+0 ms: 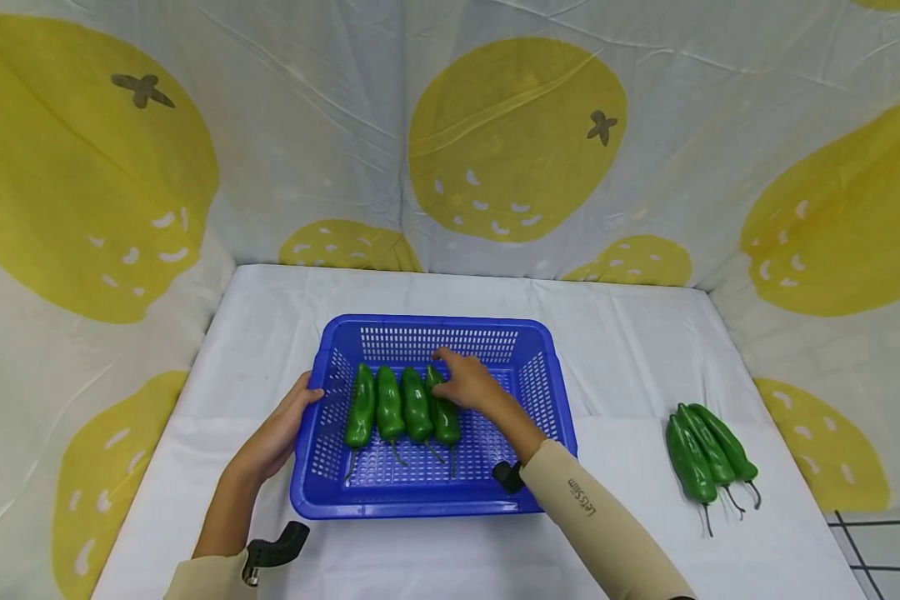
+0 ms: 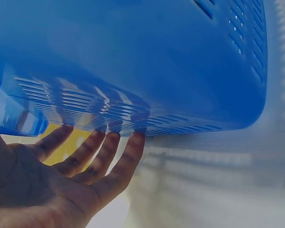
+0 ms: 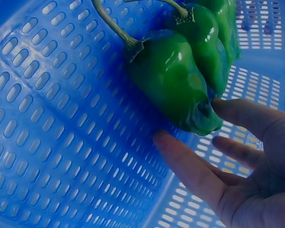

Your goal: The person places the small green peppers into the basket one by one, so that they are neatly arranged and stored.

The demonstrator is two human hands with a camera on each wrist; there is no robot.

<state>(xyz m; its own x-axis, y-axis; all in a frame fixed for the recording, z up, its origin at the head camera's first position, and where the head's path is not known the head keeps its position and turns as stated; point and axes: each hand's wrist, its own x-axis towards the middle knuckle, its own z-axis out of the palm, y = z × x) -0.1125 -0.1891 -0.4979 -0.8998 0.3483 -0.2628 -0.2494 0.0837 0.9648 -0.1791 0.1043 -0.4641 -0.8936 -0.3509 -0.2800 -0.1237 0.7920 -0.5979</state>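
Four-sided and blue, a plastic basket (image 1: 360, 508) stands on the white-covered table. Several green peppers (image 1: 388, 404) lie side by side in it, stems toward the near side. My left hand (image 1: 273, 433) holds the basket's left side, thumb at the rim; in the left wrist view its fingers (image 2: 109, 152) touch the slotted outer wall. Inside the basket, my right hand (image 1: 468, 383) is at the rightmost pepper (image 1: 446, 421). In the right wrist view its spread fingers (image 3: 192, 173) are around that pepper's tip, one fingertip apart from it.
Three more green peppers (image 1: 708, 454) lie together on the white tablecloth (image 1: 630, 350) to the right of the basket. A curtain (image 1: 330, 125) printed with yellow fruit hangs behind and at the sides. Dark-lined tiles (image 1: 888, 550) show at the lower right.
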